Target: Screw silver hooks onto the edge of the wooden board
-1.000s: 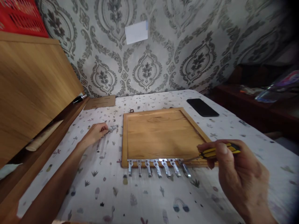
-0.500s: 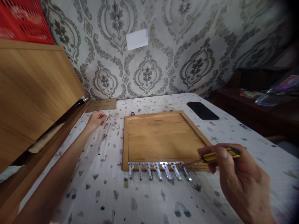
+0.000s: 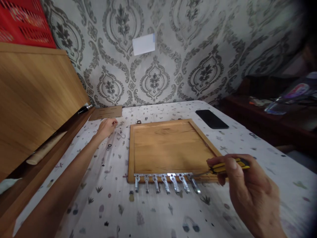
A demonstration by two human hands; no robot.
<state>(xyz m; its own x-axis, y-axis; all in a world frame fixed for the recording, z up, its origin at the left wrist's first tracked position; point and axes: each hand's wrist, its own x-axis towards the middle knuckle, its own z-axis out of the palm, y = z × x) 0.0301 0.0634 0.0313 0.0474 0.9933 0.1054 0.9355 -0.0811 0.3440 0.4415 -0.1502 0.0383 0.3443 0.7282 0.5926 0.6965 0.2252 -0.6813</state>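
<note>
My right hand (image 3: 250,188) grips the yellow and black handle of a screwdriver (image 3: 229,166). Its thin shaft points left, the tip at or very near the rightmost of several silvery metal clips (image 3: 174,181). These clips stand in a row along a metal strip at the near edge of a framed wooden board (image 3: 163,145), which lies flat on the patterned cloth. At the far left, my left hand (image 3: 107,128) is closed with its fingers drawn together, beside a brown cardboard sheet (image 3: 109,111); whatever the fingers may hold is hidden.
A black phone (image 3: 211,119) lies right of the board on the cloth. Along the left runs a wooden cabinet (image 3: 39,99) with a red basket (image 3: 24,26) on top. A plastic bottle (image 3: 287,96) lies on the dark furniture at the right. Patterned wallpaper closes off the back.
My left hand has shifted slightly toward the back, its fingers still together. The screwdriver stays by the rightmost clip in my right hand. The whole view has moved a little.
</note>
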